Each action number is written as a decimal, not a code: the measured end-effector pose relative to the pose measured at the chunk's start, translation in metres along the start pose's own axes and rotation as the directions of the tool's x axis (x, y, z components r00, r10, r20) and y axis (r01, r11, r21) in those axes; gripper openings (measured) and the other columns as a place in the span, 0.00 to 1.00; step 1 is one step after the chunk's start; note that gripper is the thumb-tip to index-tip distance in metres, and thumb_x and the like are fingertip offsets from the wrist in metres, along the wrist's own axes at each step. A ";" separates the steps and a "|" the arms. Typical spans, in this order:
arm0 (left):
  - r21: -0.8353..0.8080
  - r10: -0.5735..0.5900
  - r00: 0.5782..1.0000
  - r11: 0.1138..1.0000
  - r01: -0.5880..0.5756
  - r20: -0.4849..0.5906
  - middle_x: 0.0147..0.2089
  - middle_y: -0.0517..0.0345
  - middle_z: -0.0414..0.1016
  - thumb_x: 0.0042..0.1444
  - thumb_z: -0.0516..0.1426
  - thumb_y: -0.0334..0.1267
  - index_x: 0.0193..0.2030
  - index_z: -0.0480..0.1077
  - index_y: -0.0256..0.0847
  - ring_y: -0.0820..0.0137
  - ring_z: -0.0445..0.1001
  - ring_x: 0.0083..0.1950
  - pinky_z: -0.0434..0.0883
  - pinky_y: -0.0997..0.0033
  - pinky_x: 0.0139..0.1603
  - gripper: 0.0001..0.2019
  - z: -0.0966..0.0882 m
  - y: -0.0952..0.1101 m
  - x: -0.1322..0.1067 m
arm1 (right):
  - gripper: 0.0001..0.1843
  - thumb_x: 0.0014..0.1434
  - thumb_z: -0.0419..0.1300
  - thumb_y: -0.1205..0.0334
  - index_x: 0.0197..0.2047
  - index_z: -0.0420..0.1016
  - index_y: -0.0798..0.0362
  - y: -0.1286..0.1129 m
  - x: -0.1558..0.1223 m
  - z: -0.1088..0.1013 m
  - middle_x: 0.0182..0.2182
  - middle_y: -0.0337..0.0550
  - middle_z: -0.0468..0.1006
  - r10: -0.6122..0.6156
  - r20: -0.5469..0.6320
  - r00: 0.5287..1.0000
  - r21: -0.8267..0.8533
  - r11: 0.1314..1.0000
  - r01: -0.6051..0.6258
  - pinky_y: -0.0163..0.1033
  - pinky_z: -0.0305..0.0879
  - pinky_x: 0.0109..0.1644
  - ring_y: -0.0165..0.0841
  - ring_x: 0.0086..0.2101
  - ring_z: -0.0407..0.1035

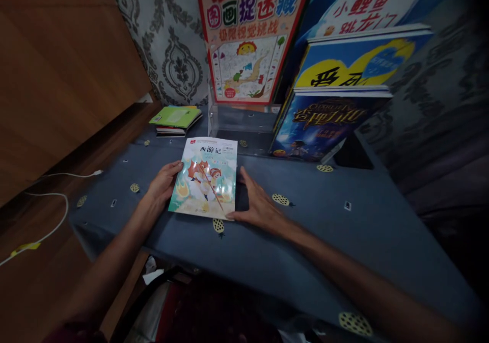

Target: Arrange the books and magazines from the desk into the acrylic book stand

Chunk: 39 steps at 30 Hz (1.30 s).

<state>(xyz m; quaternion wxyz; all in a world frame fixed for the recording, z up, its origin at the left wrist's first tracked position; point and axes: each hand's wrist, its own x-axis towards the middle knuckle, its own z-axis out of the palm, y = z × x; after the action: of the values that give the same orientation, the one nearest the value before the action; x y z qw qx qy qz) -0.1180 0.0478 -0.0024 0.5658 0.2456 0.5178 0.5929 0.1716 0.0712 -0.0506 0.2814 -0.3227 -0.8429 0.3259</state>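
Observation:
A paperback book (208, 180) with a green and white illustrated cover is held face up between my two hands, tilted a little toward me above the table. My left hand (162, 182) grips its left edge, with the fingers partly hidden beneath it. On the other side my right hand (257, 203) holds the lower right corner, thumb on the cover and fingers by the right edge. Just behind the book stands a clear plastic stand (242, 129). The upper tier carries a large orange-red picture book (244, 78).
To the right, several books stand in steps, with a dark blue book (321, 124) in front. A small stack of books (176, 117), green on top, lies at the back left. The table (324, 220) has a blue pineapple-print cloth. A white cable (64, 205) hangs at left.

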 end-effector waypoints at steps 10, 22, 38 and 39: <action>0.016 0.238 0.952 0.969 -0.245 0.193 0.43 0.50 0.84 0.50 0.69 0.38 0.43 0.75 0.37 0.57 0.82 0.50 0.80 0.59 0.52 0.15 0.039 0.029 -0.007 | 0.31 0.58 0.68 0.50 0.61 0.66 0.51 -0.021 0.020 -0.030 0.45 0.50 0.83 0.013 0.122 0.992 0.592 0.801 -0.083 0.43 0.78 0.36 0.39 0.38 0.80; 0.498 0.425 0.810 0.640 -0.584 0.403 0.61 0.43 0.76 0.52 0.66 0.48 0.42 0.74 0.41 0.50 0.67 0.69 0.66 0.50 0.67 0.16 -0.008 0.023 -0.008 | 0.18 0.68 0.50 0.68 0.50 0.79 0.49 0.019 0.049 -0.043 0.51 0.51 0.79 -0.402 -0.182 0.897 -0.153 0.913 0.378 0.51 0.74 0.56 0.40 0.52 0.75; 0.687 0.093 0.682 -0.036 -0.726 0.726 0.74 0.54 0.61 0.72 0.44 0.36 0.69 0.62 0.47 0.63 0.55 0.76 0.59 0.50 0.74 0.22 -0.038 0.006 -0.003 | 0.22 0.62 0.50 0.75 0.51 0.80 0.51 0.049 0.061 -0.031 0.53 0.52 0.81 -0.319 -0.046 0.947 -0.287 0.912 0.293 0.56 0.70 0.61 0.44 0.58 0.72; 0.685 0.071 0.681 -0.070 -0.725 0.729 0.73 0.54 0.63 0.71 0.43 0.35 0.69 0.62 0.47 0.63 0.56 0.76 0.59 0.49 0.74 0.22 -0.037 0.009 -0.003 | 0.22 0.62 0.50 0.75 0.50 0.80 0.51 0.045 0.061 -0.031 0.52 0.52 0.81 -0.299 -0.038 0.953 -0.316 0.909 0.273 0.57 0.68 0.62 0.44 0.57 0.72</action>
<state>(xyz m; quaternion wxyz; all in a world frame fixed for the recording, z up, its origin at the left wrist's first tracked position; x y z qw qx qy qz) -0.1533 0.0344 -0.0059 0.1396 0.8390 0.5037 0.1511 0.1701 0.1531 -0.0475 0.3083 -0.2490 -0.9086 0.1320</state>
